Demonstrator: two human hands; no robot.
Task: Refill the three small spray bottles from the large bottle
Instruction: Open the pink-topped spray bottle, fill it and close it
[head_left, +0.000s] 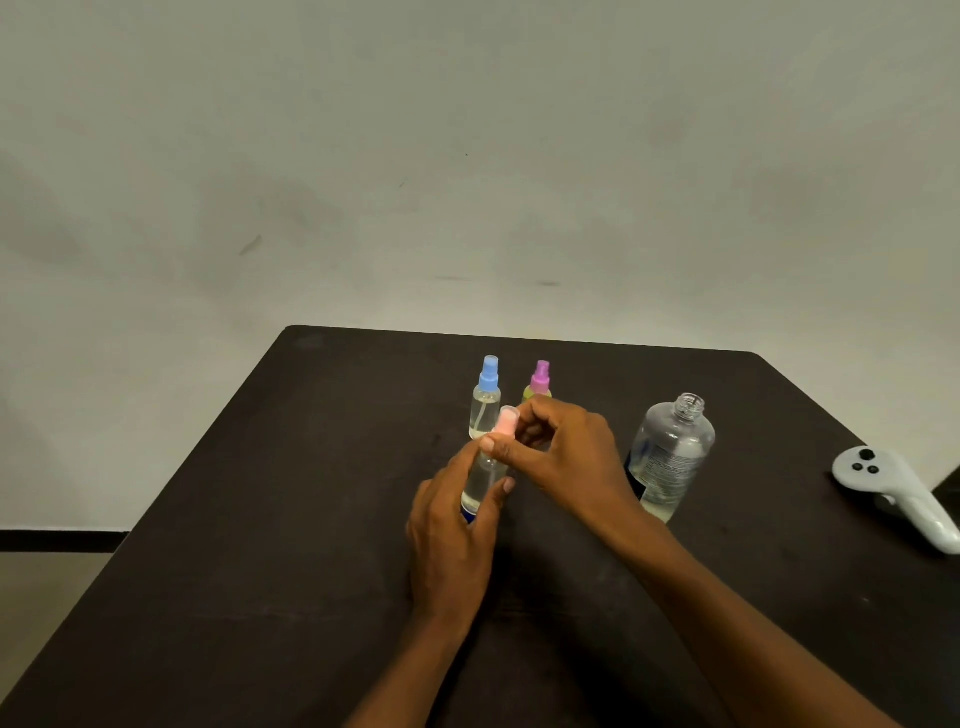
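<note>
Three small spray bottles stand mid-surface: blue-capped bottle and purple-capped bottle at the back, pink-capped bottle in front, in hand. Left hand wraps the clear body, fingers curled round it. Right hand pinches the pink cap between thumb and fingers. Whether the cap is going on or coming off cannot be told. Judgement: keep the body upright and steady, turn only the cap, keep it square to the neck. Large bottle stands uncapped just right of the hands, low on liquid; avoid knocking it with the right forearm. Surface is dark and matte; a white controller lies at its right edge. Plain pale wall behind.
</note>
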